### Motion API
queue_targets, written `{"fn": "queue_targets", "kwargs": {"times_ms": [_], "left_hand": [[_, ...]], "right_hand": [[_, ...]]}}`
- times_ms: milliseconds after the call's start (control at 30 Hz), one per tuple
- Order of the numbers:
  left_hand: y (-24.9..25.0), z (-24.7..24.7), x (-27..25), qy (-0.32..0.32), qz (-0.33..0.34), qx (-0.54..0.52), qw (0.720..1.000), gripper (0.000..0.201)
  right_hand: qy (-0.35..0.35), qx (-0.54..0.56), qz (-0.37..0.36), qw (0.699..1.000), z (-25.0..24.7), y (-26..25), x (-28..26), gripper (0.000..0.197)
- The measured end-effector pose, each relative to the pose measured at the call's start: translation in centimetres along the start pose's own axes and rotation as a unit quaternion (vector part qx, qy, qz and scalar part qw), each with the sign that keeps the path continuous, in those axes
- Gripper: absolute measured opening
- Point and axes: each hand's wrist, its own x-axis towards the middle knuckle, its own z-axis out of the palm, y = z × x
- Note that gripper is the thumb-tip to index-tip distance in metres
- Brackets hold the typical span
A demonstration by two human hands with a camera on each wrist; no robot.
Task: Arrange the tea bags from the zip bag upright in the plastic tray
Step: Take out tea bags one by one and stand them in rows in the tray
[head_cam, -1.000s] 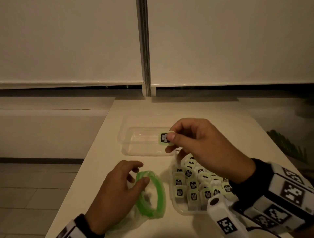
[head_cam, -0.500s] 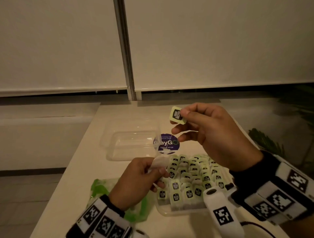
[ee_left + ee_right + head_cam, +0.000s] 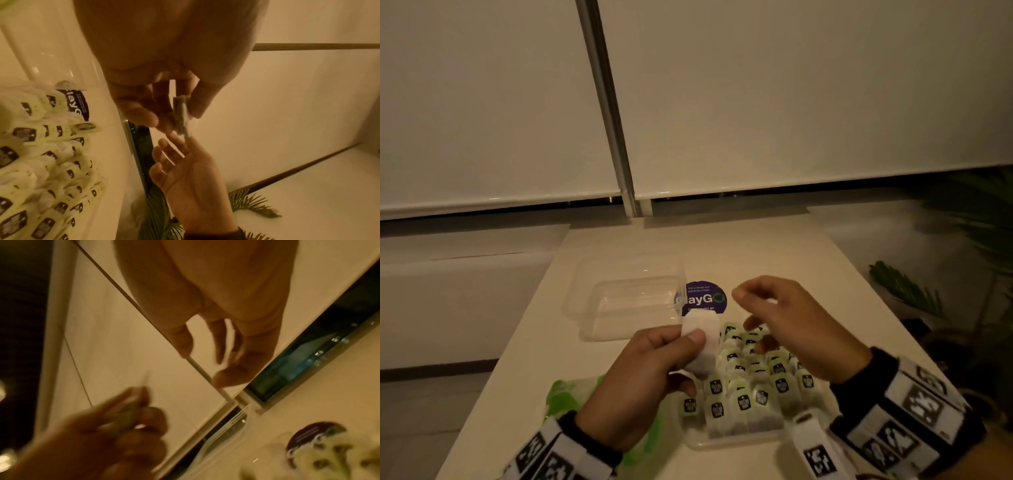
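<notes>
My left hand (image 3: 690, 339) pinches a white tea bag (image 3: 703, 344) between thumb and fingers, above the near-left corner of the plastic tray (image 3: 736, 443). The left wrist view shows the same tea bag (image 3: 180, 113) edge-on in that pinch. Rows of upright tea bags with green tags (image 3: 756, 380) fill the tray. My right hand (image 3: 751, 310) hovers over the tray's far end with loosely bent fingers and nothing in it; in the left wrist view its palm (image 3: 185, 175) is bare. The green zip bag (image 3: 571, 394) lies under my left wrist.
An empty clear plastic container (image 3: 626, 301) sits behind the tray to the left, beside a round purple sticker (image 3: 703, 298) on the table. The table's left edge runs near the zip bag. A potted plant (image 3: 907, 291) stands off the right side.
My left hand came off the zip bag and lifted the tea bag over the tray. My right hand let go of the green tag and dropped lower, fingers loosened.
</notes>
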Motion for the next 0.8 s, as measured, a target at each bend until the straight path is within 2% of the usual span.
{"fn": "queue_targets", "kwargs": {"times_ms": [67, 133, 233, 333, 400, 467, 500, 567, 633, 700, 733, 800], "left_hand": [[0.2, 0.1, 0.1, 0.017, 0.013, 0.015, 1.0, 0.026], [0.3, 0.2, 0.0, 0.022, 0.029, 0.033, 0.999, 0.016], [0.2, 0.6, -0.5, 0.019, 0.053, 0.055, 0.997, 0.014], [0.2, 0.8, -1.1, 0.015, 0.046, 0.043, 0.998, 0.013], [0.1, 0.6, -1.3, 0.05, 0.035, 0.034, 0.998, 0.014], [-0.3, -0.1, -0.6, 0.105, 0.066, 0.118, 0.985, 0.018], [-0.4, -0.3, -0.1, 0.106, 0.086, 0.173, 0.975, 0.027], [-0.9, -0.6, 1.5, 0.035, 0.114, 0.232, 0.965, 0.054], [-1.2, -0.3, 3.1, -0.054, 0.127, 0.242, 0.96, 0.064], [-1.1, 0.2, 4.1, -0.108, 0.124, 0.217, 0.962, 0.045], [-0.9, 0.2, 4.3, -0.121, 0.116, 0.209, 0.963, 0.034], [-1.1, -0.4, 4.6, -0.134, 0.089, 0.199, 0.967, 0.024]], "right_hand": [[-0.072, 0.033, -0.01, 0.997, 0.8, -0.1, -1.4, 0.033], [-0.108, 0.07, -0.017, 0.992, 1.6, -0.1, -2.1, 0.031], [-0.076, 0.095, -0.038, 0.992, 2.6, 0.3, -2.0, 0.022], [-0.053, 0.137, -0.038, 0.988, 2.9, 0.4, -2.0, 0.018], [-0.06, 0.169, -0.029, 0.983, 2.6, 0.0, -1.9, 0.019], [-0.072, 0.182, -0.023, 0.98, 2.1, -0.4, -1.9, 0.016], [-0.076, 0.183, -0.021, 0.98, 2.0, -0.6, -1.8, 0.014], [-0.078, 0.169, -0.02, 0.982, 2.0, -0.9, -1.7, 0.012], [-0.074, 0.161, -0.016, 0.984, 2.3, -1.0, -1.6, 0.013], [-0.068, 0.168, -0.015, 0.983, 2.4, -1.1, -1.5, 0.014], [-0.067, 0.177, -0.014, 0.982, 2.4, -1.1, -1.5, 0.016], [-0.072, 0.196, -0.012, 0.978, 2.0, -1.1, -1.4, 0.017]]}}
